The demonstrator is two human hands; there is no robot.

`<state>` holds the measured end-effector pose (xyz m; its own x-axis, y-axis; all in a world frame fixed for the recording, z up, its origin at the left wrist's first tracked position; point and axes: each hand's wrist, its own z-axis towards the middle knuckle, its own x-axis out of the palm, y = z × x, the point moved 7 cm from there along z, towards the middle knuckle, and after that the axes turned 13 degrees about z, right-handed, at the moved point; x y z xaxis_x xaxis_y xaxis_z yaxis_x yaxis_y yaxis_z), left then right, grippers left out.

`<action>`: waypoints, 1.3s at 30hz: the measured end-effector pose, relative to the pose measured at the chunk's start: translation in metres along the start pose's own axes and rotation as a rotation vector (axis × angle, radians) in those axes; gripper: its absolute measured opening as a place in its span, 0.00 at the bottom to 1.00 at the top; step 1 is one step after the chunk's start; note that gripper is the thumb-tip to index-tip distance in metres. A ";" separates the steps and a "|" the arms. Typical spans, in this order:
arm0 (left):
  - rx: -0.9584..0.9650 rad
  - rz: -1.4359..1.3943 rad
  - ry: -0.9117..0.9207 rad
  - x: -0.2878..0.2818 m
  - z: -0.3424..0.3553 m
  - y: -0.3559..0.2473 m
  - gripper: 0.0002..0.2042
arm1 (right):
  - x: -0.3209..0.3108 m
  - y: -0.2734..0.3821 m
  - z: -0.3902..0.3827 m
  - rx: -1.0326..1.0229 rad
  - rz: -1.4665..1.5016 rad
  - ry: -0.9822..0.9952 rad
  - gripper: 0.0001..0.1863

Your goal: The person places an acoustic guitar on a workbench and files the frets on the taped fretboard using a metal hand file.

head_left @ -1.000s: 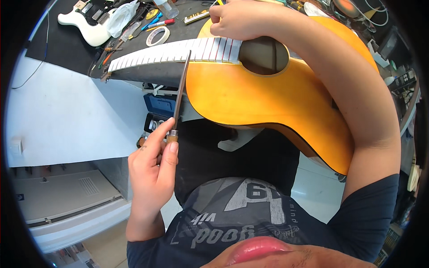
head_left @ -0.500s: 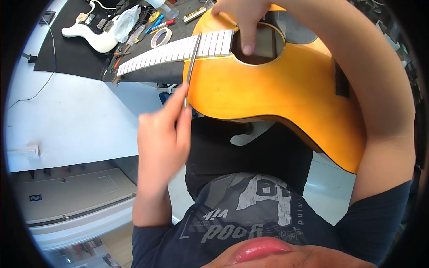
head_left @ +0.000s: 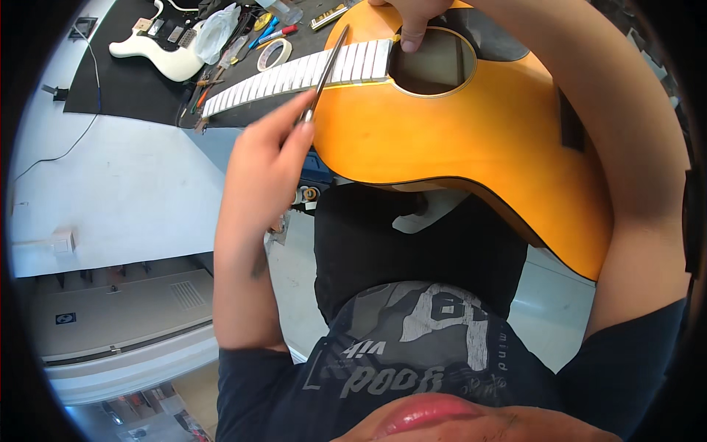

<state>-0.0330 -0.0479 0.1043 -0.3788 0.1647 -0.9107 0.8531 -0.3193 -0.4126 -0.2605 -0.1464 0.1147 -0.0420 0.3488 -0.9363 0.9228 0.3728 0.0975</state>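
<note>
An orange-yellow acoustic guitar lies tilted across my lap and the bench edge. Its fretboard points left, with white tape strips between the frets. My left hand is closed around the near end of a slim dark metal file. The file crosses the fretboard close to the body, its far tip beyond the neck's far edge. By the sound hole, my right hand rests on the guitar top, thumb stretched out at the hole's rim. The picture's top edge cuts off its other fingers.
On the dark bench mat lie a white electric guitar body, a clear plastic bag, a tape roll and several markers and tools. Blue bins stand below the bench, left of my lap.
My left hand has pushed the file away from me across the fretboard. My right hand has shifted up, its thumb drawn back from over the sound hole. The view has shifted slightly.
</note>
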 end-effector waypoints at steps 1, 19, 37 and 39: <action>-0.009 -0.133 0.007 0.005 0.009 -0.001 0.21 | 0.000 -0.002 0.001 -0.001 -0.021 -0.019 0.36; -0.009 -0.022 -0.050 0.010 -0.083 0.026 0.22 | 0.000 0.005 -0.002 0.027 0.058 -0.021 0.33; -0.014 -0.092 -0.053 0.006 -0.019 0.008 0.22 | 0.001 0.000 0.007 -0.012 0.003 -0.087 0.30; -0.076 -0.172 -0.012 0.010 -0.004 0.003 0.22 | 0.000 -0.005 0.000 -0.053 0.025 -0.084 0.30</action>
<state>-0.0330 -0.0434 0.0941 -0.5253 0.2000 -0.8271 0.7996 -0.2162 -0.5602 -0.2648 -0.1478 0.1140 0.0155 0.2858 -0.9582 0.9016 0.4104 0.1370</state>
